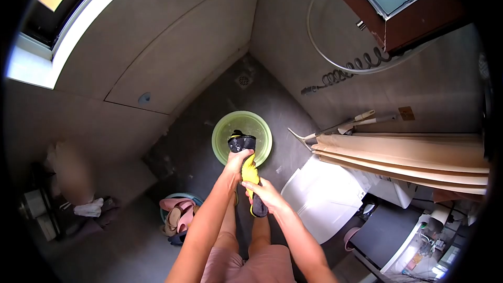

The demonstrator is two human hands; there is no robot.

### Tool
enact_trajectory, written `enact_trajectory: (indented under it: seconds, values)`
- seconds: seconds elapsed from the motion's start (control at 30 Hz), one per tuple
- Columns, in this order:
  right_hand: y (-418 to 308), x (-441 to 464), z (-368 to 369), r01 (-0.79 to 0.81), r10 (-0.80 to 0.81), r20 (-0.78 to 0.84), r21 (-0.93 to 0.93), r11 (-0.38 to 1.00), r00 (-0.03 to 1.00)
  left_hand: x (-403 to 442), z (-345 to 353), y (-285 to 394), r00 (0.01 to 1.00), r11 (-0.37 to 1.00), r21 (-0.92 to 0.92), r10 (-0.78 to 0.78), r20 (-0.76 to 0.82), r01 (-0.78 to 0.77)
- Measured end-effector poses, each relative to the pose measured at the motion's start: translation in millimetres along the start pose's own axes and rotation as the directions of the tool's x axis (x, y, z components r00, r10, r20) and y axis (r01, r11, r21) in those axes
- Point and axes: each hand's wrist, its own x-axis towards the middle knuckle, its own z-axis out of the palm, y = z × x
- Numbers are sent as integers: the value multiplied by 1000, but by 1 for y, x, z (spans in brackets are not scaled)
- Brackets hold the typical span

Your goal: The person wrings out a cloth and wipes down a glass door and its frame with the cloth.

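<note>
A black and yellow item (pixel 250 170), which looks like a cloth shoe or glove, is stretched between my two hands. My left hand (pixel 240 158) grips its upper part, near the black opening. Lower down and to the right, my right hand (pixel 262 193) is closed round its yellow and dark grey lower part. Beneath the item, a light green basin (pixel 220 132) stands on the dark floor. The inside of the basin is partly hidden by the item and my left hand.
A tub of pink and tan shoes (pixel 181 215) stands at lower left. At right are a white panel (pixel 319 199), cardboard sheets (pixel 408 157) and a squeegee (pixel 314 135). A floor drain (pixel 243 80) lies beyond the basin. A coiled hose (pixel 346 73) hangs on the wall.
</note>
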Motion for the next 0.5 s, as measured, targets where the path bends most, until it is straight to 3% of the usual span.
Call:
enact_trajectory:
  seconds: [0.07, 0.1, 0.13, 0.2, 0.23, 0.3, 0.33, 0.4, 0.43, 0.5]
  values:
    - [-4, 4, 4, 28, -43, -51, -274, 961, 998, 7, -1, 1, 1000, 998, 58, 30, -1, -30]
    - [4, 11, 2, 123, -159, -61, -390, 913, 985, 11, 0, 1, 994, 979, 175, 108, -33, -101]
    - [10, 17, -2, 119, -155, -63, -387, 914, 986, 10, 3, 4, 981, 943, 292, 185, -56, -161]
    - [16, 27, -9, 151, -340, -58, -817, 557, 939, 6, 8, 11, 970, 901, 386, 236, -58, -196]
    - [5, 23, -1, 149, -339, -61, -815, 559, 939, 5, 9, 15, 959, 850, 469, 282, -22, -239]
    - [-18, 18, 12, -42, -168, -132, -889, 455, 977, 16, 1, 10, 932, 745, 588, 358, 46, -315]
    - [-19, 20, 12, -42, -168, -133, -888, 457, 977, 20, -2, 11, 933, 744, 589, 357, 47, -315]
    - [-20, 25, 11, -4, -184, -64, -951, 310, 981, 26, -6, 14, 908, 552, 757, 399, 128, -349]
    - [-17, 29, 9, -3, -185, -63, -950, 312, 981, 27, -5, 13, 878, 471, 805, 463, 122, -360]
    - [-8, 44, 1, 55, -214, 10, -977, 206, 977, 31, -6, 12, 868, 395, 849, 477, 135, -349]
